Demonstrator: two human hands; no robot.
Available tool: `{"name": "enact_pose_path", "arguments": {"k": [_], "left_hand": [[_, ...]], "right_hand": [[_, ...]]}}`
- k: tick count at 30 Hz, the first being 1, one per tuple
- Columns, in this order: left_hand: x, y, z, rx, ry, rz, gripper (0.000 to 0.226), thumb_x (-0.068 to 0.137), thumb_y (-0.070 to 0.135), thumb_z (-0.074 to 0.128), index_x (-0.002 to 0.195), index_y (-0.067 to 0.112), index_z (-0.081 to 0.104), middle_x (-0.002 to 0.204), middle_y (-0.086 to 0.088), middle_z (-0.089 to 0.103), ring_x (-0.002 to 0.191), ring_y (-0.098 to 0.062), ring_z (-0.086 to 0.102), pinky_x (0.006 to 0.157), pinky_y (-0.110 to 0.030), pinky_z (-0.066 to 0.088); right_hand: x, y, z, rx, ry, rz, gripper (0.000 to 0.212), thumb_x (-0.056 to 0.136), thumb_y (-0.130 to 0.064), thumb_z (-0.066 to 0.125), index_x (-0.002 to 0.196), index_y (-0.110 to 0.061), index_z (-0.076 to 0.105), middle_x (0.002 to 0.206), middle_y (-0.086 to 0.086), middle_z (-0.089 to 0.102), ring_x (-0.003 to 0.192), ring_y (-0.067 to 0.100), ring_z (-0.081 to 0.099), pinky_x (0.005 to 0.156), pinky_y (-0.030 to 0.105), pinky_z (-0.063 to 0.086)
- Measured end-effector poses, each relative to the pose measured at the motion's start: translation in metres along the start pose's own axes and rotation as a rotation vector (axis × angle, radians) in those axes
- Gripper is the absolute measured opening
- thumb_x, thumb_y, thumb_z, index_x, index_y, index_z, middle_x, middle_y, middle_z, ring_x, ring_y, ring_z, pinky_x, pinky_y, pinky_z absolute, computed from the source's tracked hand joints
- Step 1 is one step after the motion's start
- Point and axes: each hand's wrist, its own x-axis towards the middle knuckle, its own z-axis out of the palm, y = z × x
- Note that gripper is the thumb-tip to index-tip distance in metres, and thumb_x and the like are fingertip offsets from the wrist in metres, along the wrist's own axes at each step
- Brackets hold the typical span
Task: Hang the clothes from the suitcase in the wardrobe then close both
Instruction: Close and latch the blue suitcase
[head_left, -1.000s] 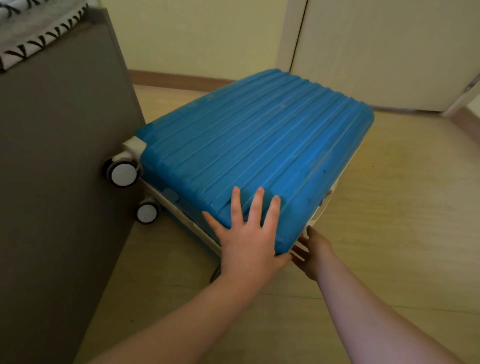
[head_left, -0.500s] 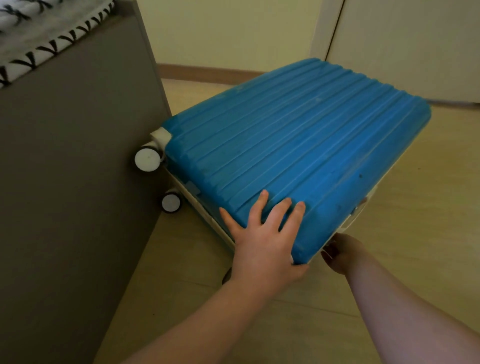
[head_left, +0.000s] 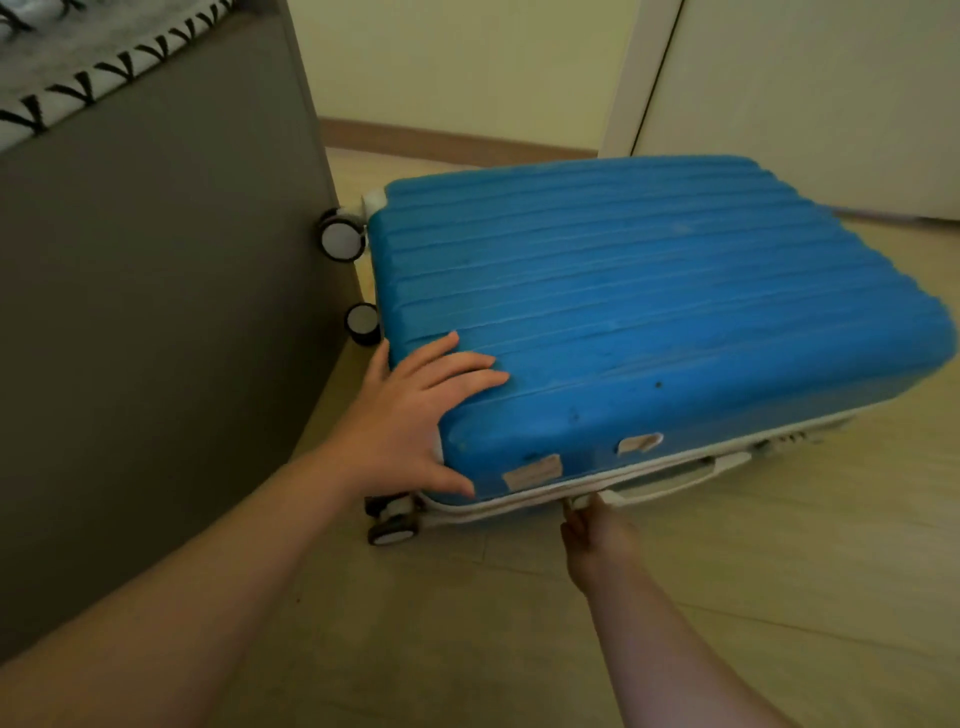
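At the near-left corner of the lid, the left fingers (head_left: 467, 364) lie straight and spread, thumb down the front wall: the left hand (head_left: 410, 415) is flat on the blue suitcase (head_left: 649, 312). The right hand (head_left: 597, 535) pinches a small white zip pull (head_left: 577, 501) at the pale seam, just left of the handle (head_left: 670, 475). The suitcase lies flat, lid down, on the wooden floor (head_left: 779, 597), wheels (head_left: 340, 239) leftward beside a grey panel (head_left: 156, 312).
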Motion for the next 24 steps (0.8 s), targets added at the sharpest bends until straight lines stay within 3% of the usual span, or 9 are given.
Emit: {"name": "enact_pose_path", "arguments": {"k": [1, 4, 7, 11, 14, 15, 17, 20, 24], "left_hand": [[-0.005, -0.008, 0.0, 0.024, 0.014, 0.002, 0.096, 0.049, 0.077, 0.047, 0.136, 0.048, 0.019, 0.147, 0.016, 0.034, 0.141, -0.011, 0.012, 0.111, -0.057, 0.007], [-0.028, -0.026, 0.004, 0.022, 0.134, -0.146, 0.093, 0.057, 0.073, 0.055, 0.139, 0.042, 0.024, 0.15, 0.007, 0.033, 0.143, -0.019, 0.015, 0.11, -0.062, 0.009], [-0.05, -0.034, 0.014, -0.117, 0.267, -0.441, 0.091, 0.069, 0.049, 0.075, 0.145, 0.032, 0.027, 0.155, 0.004, 0.024, 0.145, -0.02, 0.01, 0.113, -0.056, 0.006], [-0.059, -0.034, 0.02, -0.45, 0.516, -0.861, 0.099, 0.075, 0.018, 0.077, 0.15, 0.024, 0.014, 0.157, -0.001, 0.014, 0.142, -0.019, 0.018, 0.111, -0.037, 0.023], [-0.064, -0.046, 0.03, -0.858, 0.518, -1.16, 0.085, 0.086, 0.002, 0.061, 0.151, 0.02, 0.01, 0.154, -0.005, 0.025, 0.136, -0.025, 0.034, 0.11, -0.041, 0.033], [-0.063, -0.045, 0.033, -0.913, 0.448, -1.191, 0.076, 0.089, 0.0, 0.055, 0.15, 0.016, 0.013, 0.151, -0.007, 0.03, 0.135, -0.028, 0.037, 0.11, -0.042, 0.034], [-0.059, -0.042, 0.036, -0.965, 0.33, -1.178, 0.06, 0.092, -0.003, 0.048, 0.146, 0.008, 0.025, 0.146, -0.011, 0.038, 0.132, -0.029, 0.038, 0.107, -0.036, 0.032], [-0.051, -0.045, 0.04, -1.076, 0.27, -1.124, 0.051, 0.096, -0.001, 0.042, 0.144, 0.013, 0.032, 0.142, -0.01, 0.043, 0.128, -0.027, 0.042, 0.105, -0.037, 0.035], [-0.053, -0.06, 0.057, -0.934, 0.119, -1.049, 0.054, 0.094, 0.002, 0.043, 0.142, 0.024, 0.034, 0.138, -0.005, 0.046, 0.124, -0.027, 0.046, 0.101, -0.046, 0.043]], "right_hand": [[-0.012, 0.007, 0.004, 0.02, -0.017, 0.027, 0.024, 0.1, -0.008, 0.039, 0.109, 0.005, 0.057, 0.087, 0.015, 0.056, 0.073, 0.027, 0.054, 0.095, 0.021, 0.048], [-0.021, 0.025, 0.02, 0.154, -0.047, 0.047, 0.022, 0.1, -0.011, 0.04, 0.114, -0.001, 0.054, 0.087, 0.006, 0.055, 0.079, 0.015, 0.055, 0.108, 0.032, 0.037], [-0.031, 0.038, 0.04, 0.297, -0.112, 0.136, 0.024, 0.1, -0.009, 0.042, 0.121, -0.003, 0.051, 0.103, 0.009, 0.058, 0.099, 0.02, 0.057, 0.113, 0.033, 0.03], [-0.045, 0.044, 0.055, 0.317, -0.177, 0.212, 0.04, 0.099, -0.01, 0.043, 0.138, -0.003, 0.041, 0.138, 0.016, 0.047, 0.13, 0.028, 0.044, 0.113, 0.037, 0.03], [-0.048, 0.038, 0.056, 0.374, -0.145, 0.225, 0.028, 0.096, -0.02, 0.051, 0.123, -0.012, 0.054, 0.119, 0.013, 0.054, 0.098, 0.021, 0.063, 0.1, 0.032, 0.042], [-0.048, 0.035, 0.054, 0.409, -0.107, 0.22, 0.028, 0.096, -0.022, 0.051, 0.122, -0.013, 0.054, 0.118, 0.013, 0.055, 0.096, 0.02, 0.064, 0.098, 0.029, 0.044], [-0.048, 0.035, 0.048, 0.45, -0.056, 0.204, 0.04, 0.099, -0.02, 0.047, 0.137, -0.009, 0.044, 0.136, 0.016, 0.048, 0.124, 0.025, 0.052, 0.109, 0.032, 0.037], [-0.048, 0.039, 0.043, 0.392, -0.052, 0.156, 0.045, 0.101, -0.018, 0.042, 0.143, -0.004, 0.034, 0.144, 0.019, 0.041, 0.133, 0.029, 0.041, 0.114, 0.036, 0.031], [-0.047, 0.045, 0.038, 0.319, -0.011, 0.096, 0.041, 0.099, -0.023, 0.046, 0.135, -0.005, 0.042, 0.115, 0.019, 0.055, 0.119, 0.03, 0.052, 0.109, 0.037, 0.038]]}}
